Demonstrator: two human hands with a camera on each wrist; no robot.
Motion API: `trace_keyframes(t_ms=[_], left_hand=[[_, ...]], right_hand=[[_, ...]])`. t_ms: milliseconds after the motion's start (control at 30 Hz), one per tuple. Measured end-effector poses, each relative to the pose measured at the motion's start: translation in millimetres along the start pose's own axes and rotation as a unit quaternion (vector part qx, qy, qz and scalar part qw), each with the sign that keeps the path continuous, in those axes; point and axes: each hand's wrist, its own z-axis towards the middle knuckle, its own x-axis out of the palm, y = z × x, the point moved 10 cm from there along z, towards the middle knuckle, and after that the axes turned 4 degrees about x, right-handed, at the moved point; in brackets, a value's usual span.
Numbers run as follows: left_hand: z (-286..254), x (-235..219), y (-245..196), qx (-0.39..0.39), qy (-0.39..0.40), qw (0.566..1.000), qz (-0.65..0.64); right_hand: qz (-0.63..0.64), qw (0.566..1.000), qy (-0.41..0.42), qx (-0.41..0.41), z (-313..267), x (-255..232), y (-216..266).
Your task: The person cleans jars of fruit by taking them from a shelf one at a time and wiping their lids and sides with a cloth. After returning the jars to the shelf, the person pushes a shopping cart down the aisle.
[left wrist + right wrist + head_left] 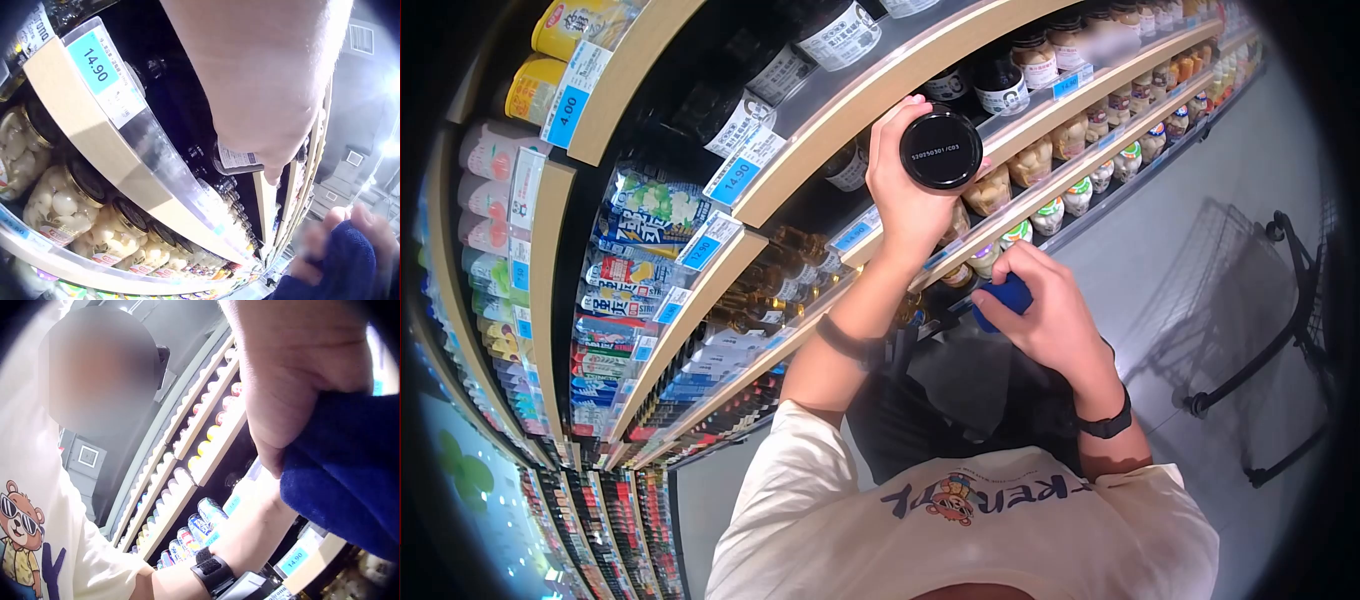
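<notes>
In the head view my left hand (907, 205) grips a black-lidded jar (941, 147), its lid turned up toward the camera and printed with small pale characters. The left wrist view shows part of the jar's printed label (236, 159) beyond that hand; most of the jar is hidden. Lower and to the right, my right hand (1052, 312) holds a bunched blue cloth (1006, 299) between thumb and curled fingers. Up close in the right wrist view, the cloth (344, 469) hangs in folds from that hand.
Shelves with wooden edges (800, 130) curve around the left and front. Dark jars with white labels (1001, 88) line the shelf beyond the held jar. Jars of pale pickles (62, 203) stand lower down. A wire shopping cart (1250, 330) is on the floor to the right.
</notes>
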Motion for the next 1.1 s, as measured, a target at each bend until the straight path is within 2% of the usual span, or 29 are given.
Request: trace_keyframes(t_ms=[33, 100, 333, 533, 600, 633, 700, 767, 833, 967, 1000, 1033, 1100], left_hand=[[1, -1, -2, 0.001, 0.001, 1.000, -0.001], [3, 0, -14, 0.053, 0.008, 0.997, 0.048], [1, 3, -10, 0.071, 0.010, 0.995, 0.063], [-3, 4, 20, -0.016, 0.007, 1.000, 0.021], [1, 5, 9, 0.049, 0.036, 0.993, 0.104], [2, 5, 11, 0.050, 0.037, 0.993, 0.103], [4, 4, 24, -0.016, 0.046, 0.994, 0.099], [6, 1, 28, -0.032, 0.051, 0.990, 0.129], [2, 3, 61, -0.179, 0.080, 0.976, 0.095], [-7, 18, 113, -0.254, 0.132, 0.954, 0.093], [-8, 19, 128, -0.296, 0.169, 0.921, 0.190], [-4, 22, 133, -0.295, 0.173, 0.920, 0.192], [-25, 27, 151, -0.496, 0.130, 0.856, 0.058]], right_hand=[[0.001, 1.000, 0.002, 0.002, -1, 0, 0], [0.000, 1.000, 0.001, -0.001, -2, -1, 1], [-0.006, 1.000, -0.006, -0.010, -5, -4, 2], [-0.013, 1.000, -0.010, -0.008, -7, -2, 0], [-0.009, 1.000, -0.010, -0.006, -7, -1, -3], [-0.004, 1.000, -0.007, -0.004, -7, 1, -4], [-0.010, 1.000, -0.001, 0.004, -7, 3, -10], [-0.013, 1.000, 0.011, 0.011, -6, 10, -16], [0.001, 1.000, 0.002, 0.000, -3, 12, -20], [0.012, 0.999, 0.020, -0.044, 20, 11, -25], [-0.003, 0.999, 0.029, -0.042, 27, 12, -34], [-0.017, 0.998, 0.035, -0.040, 35, 12, -43], [-0.018, 0.999, 0.045, -0.012, 49, 8, -56]])
